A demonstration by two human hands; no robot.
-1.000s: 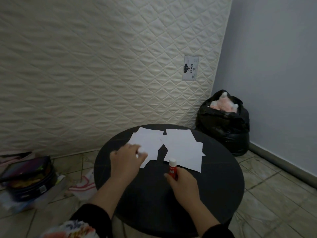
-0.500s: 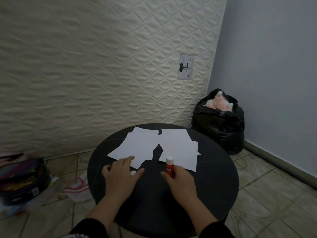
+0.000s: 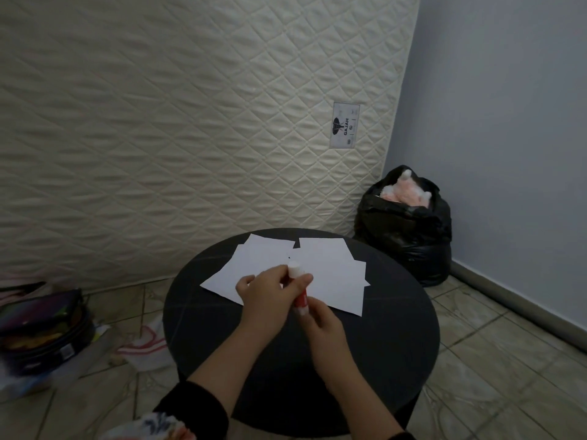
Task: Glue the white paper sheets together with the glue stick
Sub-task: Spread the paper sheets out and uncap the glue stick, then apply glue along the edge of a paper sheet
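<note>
Several white paper sheets (image 3: 330,274) lie overlapping on the far half of a round black table (image 3: 381,344). Above the table's middle I hold a red glue stick (image 3: 300,300) with a white cap (image 3: 294,268), tilted slightly. My right hand (image 3: 320,328) grips the red body from below. My left hand (image 3: 270,296) has its fingers curled round the upper part, fingertips at the cap. The stick's middle is hidden by my fingers.
A quilted cream mattress (image 3: 190,122) leans upright behind the table. A full black rubbish bag (image 3: 406,227) stands in the right corner. On the tiled floor at left lie a dark case (image 3: 41,335) and a red-and-white cloth (image 3: 143,344).
My right hand lifted the glue stick off the table. My left hand left the table by the left sheets and came across to take hold of the stick's cap end.
</note>
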